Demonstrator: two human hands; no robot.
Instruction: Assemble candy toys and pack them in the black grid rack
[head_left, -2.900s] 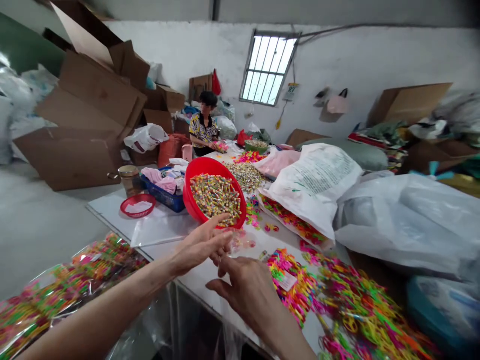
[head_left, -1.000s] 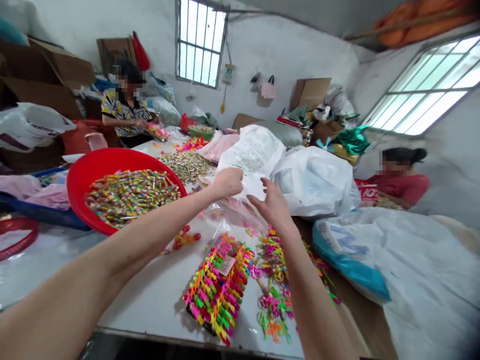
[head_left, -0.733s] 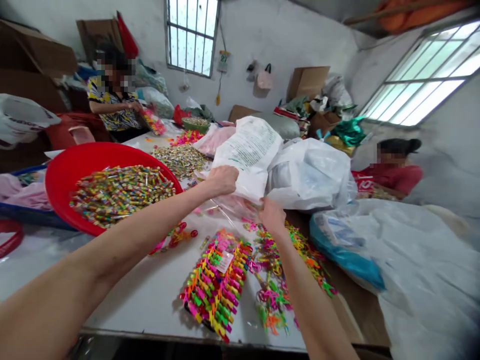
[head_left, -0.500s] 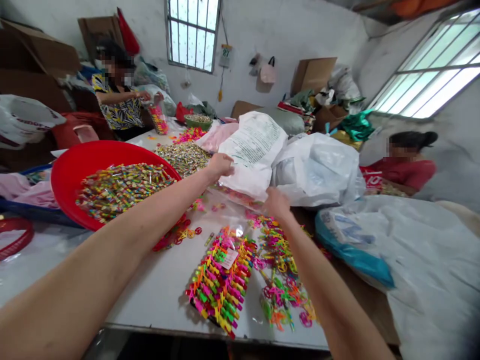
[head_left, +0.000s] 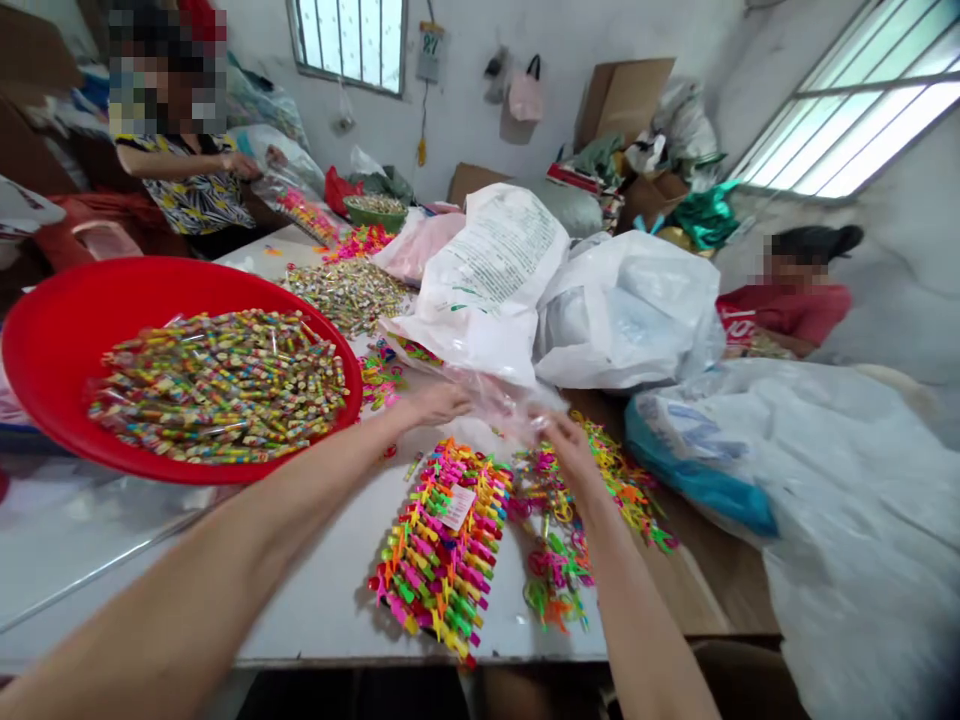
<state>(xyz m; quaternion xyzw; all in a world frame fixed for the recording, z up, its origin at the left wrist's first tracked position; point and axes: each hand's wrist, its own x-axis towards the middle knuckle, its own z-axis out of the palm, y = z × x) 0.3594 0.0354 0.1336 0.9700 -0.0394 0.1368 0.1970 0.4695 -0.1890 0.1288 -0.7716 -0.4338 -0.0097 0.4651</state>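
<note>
A thin clear plastic bag (head_left: 499, 400) is stretched between my hands over the middle of the table. My left hand (head_left: 441, 403) is closed on its left side, though blur softens the fingertips. On the other side, my right hand (head_left: 568, 440) pinches the bag's right edge. Just below lies a tightly packed block of colorful small plastic toys (head_left: 446, 550) with a white paper label (head_left: 457, 507) on top. Loose colorful plastic pieces (head_left: 559, 570) are scattered beside and partly under my right forearm. Behind the bag stands a white printed sack (head_left: 495, 260).
A big red basin (head_left: 52, 330) full of small striped tubes stands at left. More tubes (head_left: 349, 295) are heaped behind it. White bags (head_left: 630, 310) and a blue-and-white sack (head_left: 697, 470) line the right. One person (head_left: 187, 180) works at back left, another (head_left: 787, 300) at right.
Both hands have come down and closer to me, away from the white printed sack, with the clear bag now between them. The view has shifted, showing more of the red basin.
</note>
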